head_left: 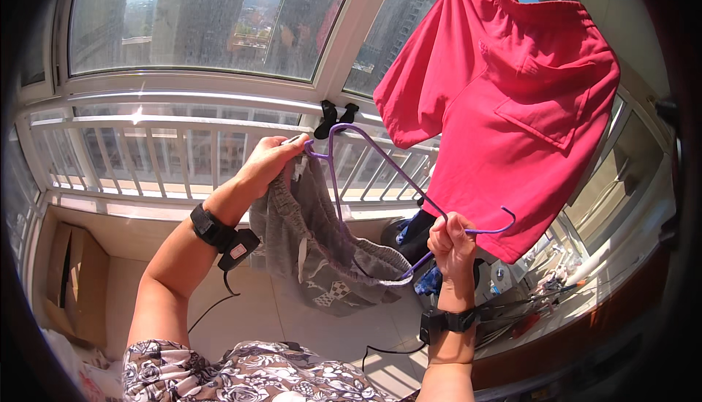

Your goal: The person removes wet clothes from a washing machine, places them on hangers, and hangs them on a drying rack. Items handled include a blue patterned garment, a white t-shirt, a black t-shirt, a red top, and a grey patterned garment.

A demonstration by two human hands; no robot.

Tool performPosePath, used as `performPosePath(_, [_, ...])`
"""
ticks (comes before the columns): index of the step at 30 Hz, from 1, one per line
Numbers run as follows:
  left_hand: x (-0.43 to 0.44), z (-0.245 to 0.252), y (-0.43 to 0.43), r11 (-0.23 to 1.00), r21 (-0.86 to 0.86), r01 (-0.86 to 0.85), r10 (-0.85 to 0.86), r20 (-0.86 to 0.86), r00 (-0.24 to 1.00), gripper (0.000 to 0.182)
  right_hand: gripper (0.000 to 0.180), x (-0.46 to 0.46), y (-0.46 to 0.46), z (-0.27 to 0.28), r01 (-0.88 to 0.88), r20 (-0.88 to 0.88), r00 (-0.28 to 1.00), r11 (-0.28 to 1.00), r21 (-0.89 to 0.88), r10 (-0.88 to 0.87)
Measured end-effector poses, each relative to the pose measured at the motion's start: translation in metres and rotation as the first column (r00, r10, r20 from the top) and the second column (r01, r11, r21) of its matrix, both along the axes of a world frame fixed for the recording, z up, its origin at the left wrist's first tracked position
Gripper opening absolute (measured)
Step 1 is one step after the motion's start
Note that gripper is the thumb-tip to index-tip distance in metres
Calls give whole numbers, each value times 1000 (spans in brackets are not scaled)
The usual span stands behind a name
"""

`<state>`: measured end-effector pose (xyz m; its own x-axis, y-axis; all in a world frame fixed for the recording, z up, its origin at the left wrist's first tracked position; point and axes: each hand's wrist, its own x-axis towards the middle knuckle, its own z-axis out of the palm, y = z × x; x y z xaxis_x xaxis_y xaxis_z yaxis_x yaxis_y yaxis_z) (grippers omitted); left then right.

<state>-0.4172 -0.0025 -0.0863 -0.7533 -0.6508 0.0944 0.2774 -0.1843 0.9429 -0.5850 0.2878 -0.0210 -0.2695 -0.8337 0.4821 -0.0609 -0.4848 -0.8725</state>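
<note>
My left hand (274,159) grips the waistband of grey elastic-waist shorts (334,281), which bear a white and checked print and a pale drawstring. In my right hand (454,243) is a purple clothes hanger (378,152), held near its neck with the hook pointing right. One end of the hanger lies beside my left fingers at the waistband; its other end dips into the waist opening at the lower right. Pink shorts (526,89) with a pocket hang from another hanger close to my right hand.
White railings (181,155) run below the windows (208,23), with black socks (327,119) over the top rail. A cardboard box (77,281) stands at the left. Cluttered items (504,281) lie at the right. Cables (211,303) hang from black bands on both my wrists.
</note>
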Motion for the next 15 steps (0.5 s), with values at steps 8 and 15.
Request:
performPosePath(8, [14, -8, 24, 980, -196, -16, 46, 147, 988, 43, 25, -34, -73, 119, 409, -385, 814, 900, -153, -436])
performPosePath(15, [50, -30, -4, 978, -87, -189, 199, 124, 972, 34, 21, -78, -167, 249, 563, -437, 195, 465, -684, -878])
